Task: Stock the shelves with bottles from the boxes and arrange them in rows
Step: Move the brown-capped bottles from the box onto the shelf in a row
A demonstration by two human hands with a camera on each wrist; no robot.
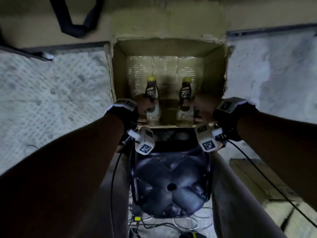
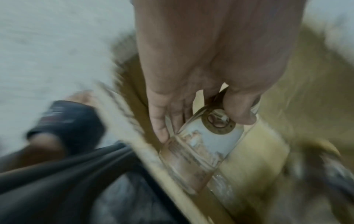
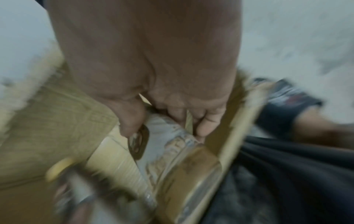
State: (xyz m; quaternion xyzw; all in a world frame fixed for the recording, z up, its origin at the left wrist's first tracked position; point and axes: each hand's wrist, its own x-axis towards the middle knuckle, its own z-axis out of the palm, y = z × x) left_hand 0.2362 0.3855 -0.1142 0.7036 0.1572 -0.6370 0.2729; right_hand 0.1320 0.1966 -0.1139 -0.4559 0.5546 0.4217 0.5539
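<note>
1. Your left hand (image 1: 143,105) grips the left bottle (image 1: 151,98) around its middle. In the left wrist view the fingers (image 2: 159,121) curl round one side and the thumb presses the other.
2. Your right hand (image 1: 203,107) grips the right bottle (image 1: 186,100) the same way. The right wrist view is blurred, but thumb and fingers (image 3: 205,125) plainly wrap the label.
3. Both bottles have yellow caps pointing to 12 o'clock and dark labels, and they sit side by side, apart, over the open box (image 1: 120,69).
4. The box lies at 12 o'clock from you, and clear wrap (image 1: 164,66) shows on its bottom at the far end.
5. A dark stool (image 1: 171,182) is at 6 o'clock from the box, between your legs, with cables (image 1: 171,224) on the floor below it.
6. A closed carton (image 1: 253,177) lies at 4 o'clock, on the grey floor (image 1: 51,100).
</note>
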